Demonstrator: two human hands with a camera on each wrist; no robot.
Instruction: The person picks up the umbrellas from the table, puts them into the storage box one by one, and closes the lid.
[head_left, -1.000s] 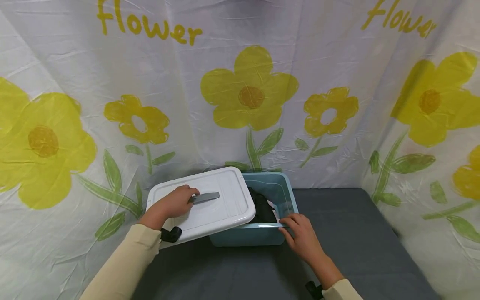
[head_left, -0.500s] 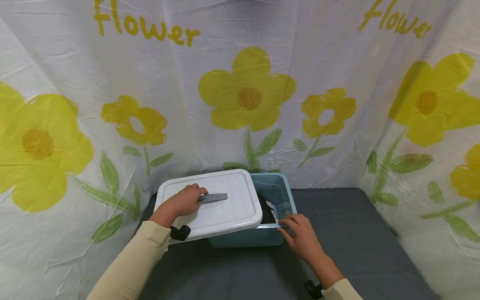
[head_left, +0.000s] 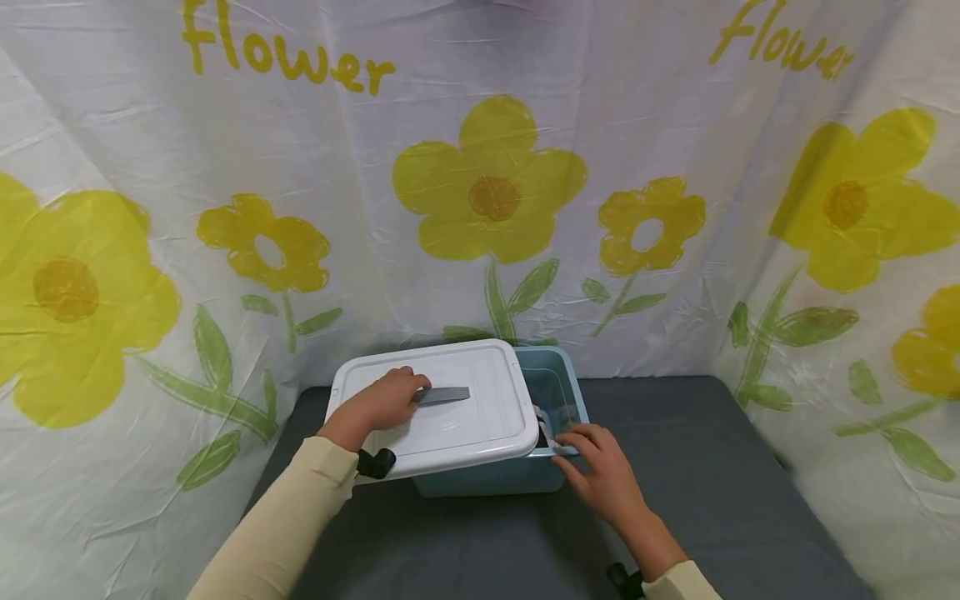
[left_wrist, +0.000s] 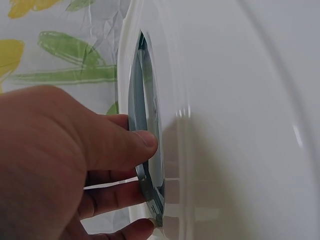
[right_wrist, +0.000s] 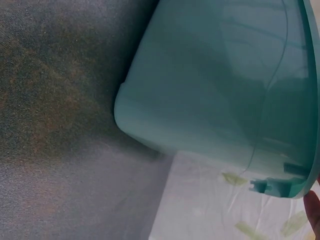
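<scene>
The left hand lies palm down on the white lid, its fingers curled round the grey handle set in the lid's top; the left wrist view shows the thumb pressed over the handle's edge and the other fingers hooked beneath it. The left forearm, in a cream sleeve, reaches in from the lower left with a dark strap at the wrist.

The right hand comes from the lower right, palm down, fingers bent and spread, the fingertips pinching the near right rim of the blue box. Its wrist view shows the box's outer wall and the rim close up, but hardly any of the hand itself.

The lid rests on the box, covering most of it and overhanging its left side; a strip along the right stays uncovered.

The box stands at the back edge of the grey table, about its middle, just before a white curtain printed with yellow flowers.
</scene>
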